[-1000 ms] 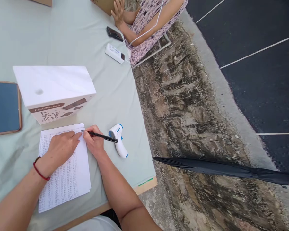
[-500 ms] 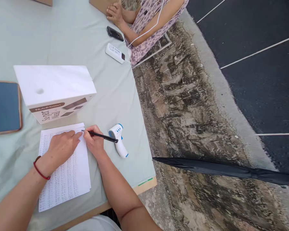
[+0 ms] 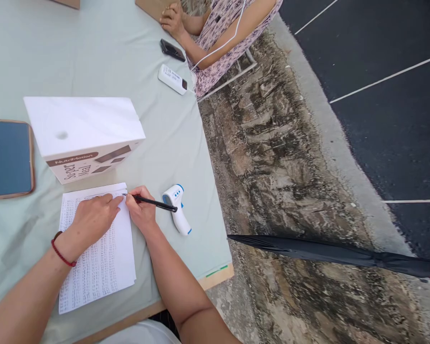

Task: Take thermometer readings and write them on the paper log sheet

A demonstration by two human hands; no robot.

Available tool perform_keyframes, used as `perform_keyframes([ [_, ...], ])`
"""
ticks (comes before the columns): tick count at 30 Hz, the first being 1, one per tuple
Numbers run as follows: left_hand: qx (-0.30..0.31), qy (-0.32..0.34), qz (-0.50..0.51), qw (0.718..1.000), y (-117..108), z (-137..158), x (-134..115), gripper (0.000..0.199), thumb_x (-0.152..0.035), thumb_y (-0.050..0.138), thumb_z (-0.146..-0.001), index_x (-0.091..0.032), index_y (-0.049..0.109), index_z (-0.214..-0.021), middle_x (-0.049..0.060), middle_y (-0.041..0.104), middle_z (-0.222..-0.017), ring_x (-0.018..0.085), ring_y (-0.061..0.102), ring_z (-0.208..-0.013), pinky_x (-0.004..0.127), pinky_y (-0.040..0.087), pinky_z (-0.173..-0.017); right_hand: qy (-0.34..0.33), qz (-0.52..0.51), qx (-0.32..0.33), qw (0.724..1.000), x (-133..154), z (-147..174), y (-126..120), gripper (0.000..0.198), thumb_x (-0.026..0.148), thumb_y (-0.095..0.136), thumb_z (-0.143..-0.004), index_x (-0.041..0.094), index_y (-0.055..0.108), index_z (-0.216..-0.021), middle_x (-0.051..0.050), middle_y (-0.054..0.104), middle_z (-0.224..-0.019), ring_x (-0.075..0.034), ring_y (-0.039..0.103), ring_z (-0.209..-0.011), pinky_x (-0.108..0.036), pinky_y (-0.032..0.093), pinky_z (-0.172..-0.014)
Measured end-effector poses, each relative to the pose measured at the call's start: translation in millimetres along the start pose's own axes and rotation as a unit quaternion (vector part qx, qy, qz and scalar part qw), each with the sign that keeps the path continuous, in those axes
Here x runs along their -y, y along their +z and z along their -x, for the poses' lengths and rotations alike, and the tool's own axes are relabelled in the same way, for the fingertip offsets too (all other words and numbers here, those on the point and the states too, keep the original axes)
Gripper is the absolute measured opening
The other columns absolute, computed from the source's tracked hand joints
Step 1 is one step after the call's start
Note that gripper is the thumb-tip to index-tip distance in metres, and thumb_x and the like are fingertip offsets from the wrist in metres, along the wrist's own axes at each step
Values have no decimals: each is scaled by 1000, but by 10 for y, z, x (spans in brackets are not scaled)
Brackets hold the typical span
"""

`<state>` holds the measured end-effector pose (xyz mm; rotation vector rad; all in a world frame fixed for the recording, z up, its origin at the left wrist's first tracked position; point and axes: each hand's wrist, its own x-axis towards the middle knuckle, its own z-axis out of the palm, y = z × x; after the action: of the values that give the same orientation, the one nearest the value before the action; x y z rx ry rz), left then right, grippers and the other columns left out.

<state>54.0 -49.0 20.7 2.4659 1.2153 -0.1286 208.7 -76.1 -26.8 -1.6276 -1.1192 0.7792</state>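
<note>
Sheets of paper [image 3: 123, 258] covered in rows of small writing lie stacked on the cloth-covered table. My left hand [image 3: 96, 217] rests on their upper part, fingers stretched toward the top right corner. A black pen [image 3: 154, 202] is pinched in my right hand [image 3: 141, 208], its tip at the paper near the top right edge. The tip touches or nearly touches the sheet; I cannot tell which. To the right of that hand lies a white and blue infrared thermometer [image 3: 177, 209], apart from it.
A white box [image 3: 88, 124] stands just beyond the papers. Left of it lies a tablet [image 3: 7, 158] in a brown case. A white device [image 3: 172, 79] and a black phone [image 3: 172, 49] lie near another person's arm [image 3: 197, 52]. A folded black umbrella [image 3: 308, 251] extends past the table's right edge.
The whole view has shifted very slightly to the right. Both hands and the pen keep their places on the paper.
</note>
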Motion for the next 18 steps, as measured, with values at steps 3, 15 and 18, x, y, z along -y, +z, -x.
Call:
perform_keyframes([
  [3,-6,1,1,1000,5,5,4,33,-20,47,-105,-23,70,-129,6,69,-89,23,69,-82,30,39,-57,0,-8,0,1000,0,0,-1,18,41,56,-75,24,51,-69,5,50,-59,-14,43,-56,-27,40,-55],
  [15,-2,2,5,1000,-3,2,-2,33,-20,44,-106,-23,70,-126,6,69,-89,23,68,-80,30,39,-58,-4,-6,-6,1000,-33,-4,-4,18,40,56,-77,24,50,-71,4,49,-62,-14,44,-58,-28,40,-56],
  [18,2,0,2,1000,-13,1,-2,33,-20,45,-106,-23,70,-127,6,69,-90,22,68,-80,29,39,-58,-9,-8,-7,1000,-31,-4,-7,18,40,56,-77,24,51,-72,4,49,-63,-14,45,-58,-28,41,-57],
])
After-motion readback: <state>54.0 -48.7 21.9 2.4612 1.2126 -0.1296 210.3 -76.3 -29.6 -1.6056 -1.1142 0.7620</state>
